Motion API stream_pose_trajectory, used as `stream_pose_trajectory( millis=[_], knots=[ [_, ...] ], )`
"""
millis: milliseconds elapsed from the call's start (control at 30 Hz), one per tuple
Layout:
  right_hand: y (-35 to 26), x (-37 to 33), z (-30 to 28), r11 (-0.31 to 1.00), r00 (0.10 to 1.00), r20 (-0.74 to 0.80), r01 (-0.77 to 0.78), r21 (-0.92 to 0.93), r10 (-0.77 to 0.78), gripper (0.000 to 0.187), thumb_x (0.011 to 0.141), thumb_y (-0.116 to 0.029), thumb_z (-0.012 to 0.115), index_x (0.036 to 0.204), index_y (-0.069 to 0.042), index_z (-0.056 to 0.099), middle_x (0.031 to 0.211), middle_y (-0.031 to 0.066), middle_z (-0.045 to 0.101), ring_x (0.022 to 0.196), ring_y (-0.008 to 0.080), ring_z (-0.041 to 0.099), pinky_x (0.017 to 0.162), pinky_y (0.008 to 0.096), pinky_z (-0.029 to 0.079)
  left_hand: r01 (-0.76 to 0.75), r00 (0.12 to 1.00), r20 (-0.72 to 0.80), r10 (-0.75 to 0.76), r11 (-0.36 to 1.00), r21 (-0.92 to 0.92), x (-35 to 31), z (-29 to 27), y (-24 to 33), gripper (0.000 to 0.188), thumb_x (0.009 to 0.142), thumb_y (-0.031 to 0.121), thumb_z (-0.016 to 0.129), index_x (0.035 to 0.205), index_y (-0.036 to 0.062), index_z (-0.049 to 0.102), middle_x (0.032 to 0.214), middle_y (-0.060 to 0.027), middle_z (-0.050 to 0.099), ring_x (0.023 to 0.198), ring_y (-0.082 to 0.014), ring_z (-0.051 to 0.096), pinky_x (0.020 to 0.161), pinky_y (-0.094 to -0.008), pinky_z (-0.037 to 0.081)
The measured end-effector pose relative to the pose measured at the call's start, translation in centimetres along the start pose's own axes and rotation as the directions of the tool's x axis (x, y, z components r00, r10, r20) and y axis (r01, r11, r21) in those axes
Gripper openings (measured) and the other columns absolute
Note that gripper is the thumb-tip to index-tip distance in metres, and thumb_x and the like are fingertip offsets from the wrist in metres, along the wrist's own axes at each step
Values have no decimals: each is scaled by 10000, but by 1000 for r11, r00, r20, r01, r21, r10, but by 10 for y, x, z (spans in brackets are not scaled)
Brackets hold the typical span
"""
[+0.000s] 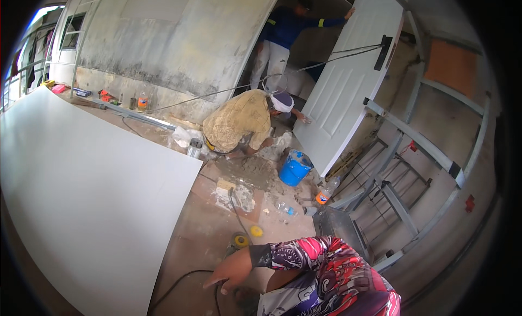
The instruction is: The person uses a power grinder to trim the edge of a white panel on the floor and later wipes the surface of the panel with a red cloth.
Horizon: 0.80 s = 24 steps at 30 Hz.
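Note:
My right hand (232, 270) reaches in from the lower right, its wrist in a dark cuff and its arm in a red, white and black patterned sleeve (326, 261). Its fingers are partly stretched down to the left, and I see nothing held in them. Beside the fingers runs a black cable (182, 278). Just beyond the wrist lies a power tool with a yellow round part (240, 240), partly hidden by the hand. A loose yellow disc (256, 230) is on the floor close by. My left hand is out of the picture.
A large white panel (98, 191) fills the left. Ahead, a crouching person (239, 120) works near wet mortar (247, 169) and a blue bucket (295, 167). Another person (288, 33) stands behind a tilted white door (348, 82). Metal frames (424, 142) line the right; bottles (328, 190) stand about.

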State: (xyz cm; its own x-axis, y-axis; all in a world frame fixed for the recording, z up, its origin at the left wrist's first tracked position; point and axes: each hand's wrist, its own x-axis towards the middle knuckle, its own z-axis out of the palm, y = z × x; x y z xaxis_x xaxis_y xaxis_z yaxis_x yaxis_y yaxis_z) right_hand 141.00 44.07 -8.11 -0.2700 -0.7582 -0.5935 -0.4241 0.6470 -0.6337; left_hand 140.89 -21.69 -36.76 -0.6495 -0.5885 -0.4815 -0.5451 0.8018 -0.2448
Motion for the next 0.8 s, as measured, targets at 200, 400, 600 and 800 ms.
stream_pose_trajectory(
  millis=[200, 400, 600, 800],
  knots=[
    [5, 7, -1, 995, 999, 22, -23, -99, 25, 639, 961, -425, 521, 1453, -50, 360, 1317, 246, 532, 1203, 396, 521, 1007, 435, 422, -42, 961, -274, 26, 998, -52, 59, 59, -22, 299, 895, 354, 557, 1032, 119, 681, 1106, -135, 667, 985, -317, 661, 802, -447, 547],
    [12, -3, 2, 991, 995, -20, -101, -83, 100, 612, 955, -391, 532, 1453, -75, 371, 1266, 232, 565, 1143, 402, 550, 949, 440, 446, -155, 927, -364, 92, 977, -148, 33, 36, 40, 292, 864, 297, 568, 982, 54, 679, 1006, -191, 683, 935, -381, 668, 786, -491, 546],
    [42, 63, 32, 975, 964, -163, -192, 108, 208, 565, 947, -270, 519, 1419, 9, 383, 1201, 242, 610, 1123, 327, 599, 901, 399, 490, -89, 931, -360, 56, 993, -76, 5, 15, -7, 264, 842, 209, 548, 1007, 51, 680, 1068, -195, 667, 970, -392, 657, 826, -488, 538],
    [136, 216, 52, 950, 948, -145, -299, -93, 284, 402, 945, -215, 530, 1310, -48, 497, 1380, 220, 446, 1209, 359, 502, 1048, 396, 405, -126, 939, -327, 110, 992, -30, -10, -2, -8, 250, 834, 180, 528, 991, 50, 674, 1017, -216, 673, 939, -416, 656, 805, -498, 541]
  ],
)
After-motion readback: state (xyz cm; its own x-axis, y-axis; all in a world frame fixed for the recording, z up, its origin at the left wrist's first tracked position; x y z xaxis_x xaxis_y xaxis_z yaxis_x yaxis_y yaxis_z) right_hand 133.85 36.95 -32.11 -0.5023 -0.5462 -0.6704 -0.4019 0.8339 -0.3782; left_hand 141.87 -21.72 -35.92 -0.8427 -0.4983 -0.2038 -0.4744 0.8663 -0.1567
